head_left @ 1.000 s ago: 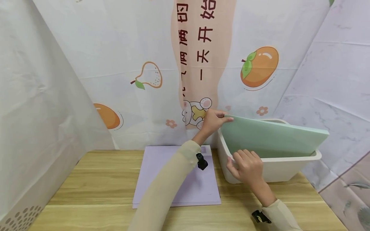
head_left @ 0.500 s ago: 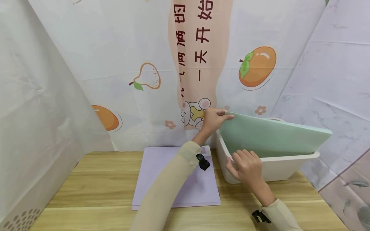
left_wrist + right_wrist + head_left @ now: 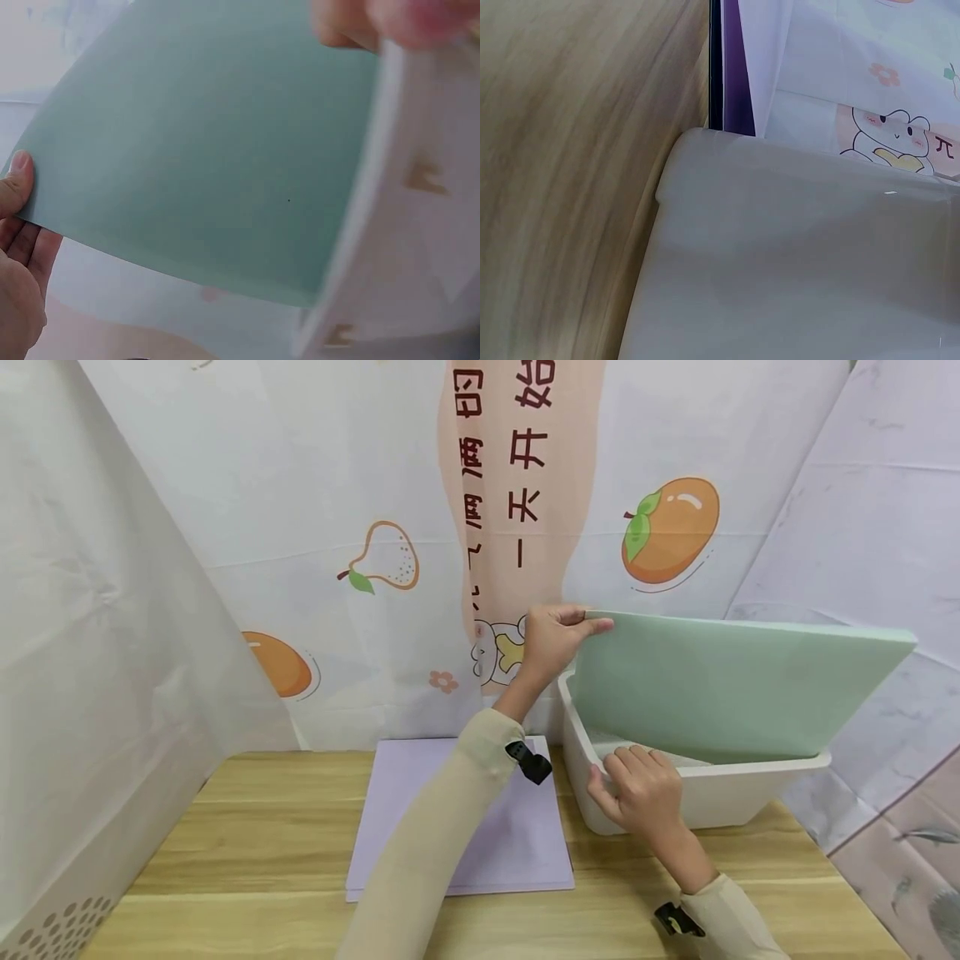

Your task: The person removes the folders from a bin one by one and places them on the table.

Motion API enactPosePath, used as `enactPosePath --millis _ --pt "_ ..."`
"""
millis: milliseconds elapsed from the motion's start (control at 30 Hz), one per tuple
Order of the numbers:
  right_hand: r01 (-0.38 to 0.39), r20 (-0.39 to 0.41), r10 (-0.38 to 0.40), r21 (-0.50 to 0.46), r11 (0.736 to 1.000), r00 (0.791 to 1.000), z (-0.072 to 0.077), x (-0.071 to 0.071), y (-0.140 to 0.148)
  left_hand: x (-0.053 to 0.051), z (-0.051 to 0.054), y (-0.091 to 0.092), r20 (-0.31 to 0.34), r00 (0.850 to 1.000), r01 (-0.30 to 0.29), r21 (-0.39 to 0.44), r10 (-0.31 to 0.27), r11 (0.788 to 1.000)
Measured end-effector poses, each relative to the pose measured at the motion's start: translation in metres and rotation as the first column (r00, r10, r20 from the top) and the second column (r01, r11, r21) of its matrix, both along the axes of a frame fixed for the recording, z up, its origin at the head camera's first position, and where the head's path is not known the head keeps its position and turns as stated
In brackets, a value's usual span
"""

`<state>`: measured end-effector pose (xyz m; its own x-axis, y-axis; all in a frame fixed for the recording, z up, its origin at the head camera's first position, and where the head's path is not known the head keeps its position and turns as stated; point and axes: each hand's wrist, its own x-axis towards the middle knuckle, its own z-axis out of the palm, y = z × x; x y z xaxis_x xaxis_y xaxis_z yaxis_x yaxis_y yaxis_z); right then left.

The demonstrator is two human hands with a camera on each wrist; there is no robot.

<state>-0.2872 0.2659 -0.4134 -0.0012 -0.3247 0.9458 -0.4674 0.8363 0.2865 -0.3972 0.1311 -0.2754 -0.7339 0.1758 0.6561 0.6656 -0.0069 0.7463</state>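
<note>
Against printed cloth (image 3: pixel 337 460), the left hand (image 3: pixel 553 642) pinches a green board (image 3: pixel 720 685).

Left arm (image 3: pixel 420 843) outstretched, left grip (image 3: pixel 555 639) pinching, right grip (image 3: pixel 642 793) lower, fingers (image 3: pixel 636 762) curled

The head camera sits above the near side of the wood-grain tabletop (image 3: pixel 225 843), facing forward and down toward the white, fruit-printed cloth backdrop (image 3: pixel 315 460). The left wrist camera faces the broad side of the pale green flat board (image 3: pixel 202 150) at close range. The right wrist camera, very near, looks past the white rectangular bin (image 3: pixel 795 255) toward the backdrop. All three views share the bin; head and left wrist share the board.
</note>
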Motion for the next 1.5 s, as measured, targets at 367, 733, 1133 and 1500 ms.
enactPosePath --millis 367,733,1133,1500 --pt "-0.002 0.000 0.002 0.000 1.000 1.000 0.001 0.000 0.000 0.021 0.036 -0.010 -0.047 0.999 0.032 0.085 -0.028 0.996" --pt "-0.003 -0.010 0.003 0.004 1.000 1.000 0.004 -0.001 0.003 0.026 0.061 -0.022 -0.106 0.994 0.035 0.177 -0.016 0.984" --pt "-0.014 -0.007 0.014 0.008 1.000 1.000 0.001 0.000 0.001 0.028 0.063 -0.027 -0.147 0.989 0.037 0.191 -0.009 0.981" --pt "-0.004 -0.009 0.004 0.013 1.000 1.000 0.000 0.000 0.000 0.042 0.078 -0.037 -0.231 0.973 -0.012 0.028 0.018 1.000"
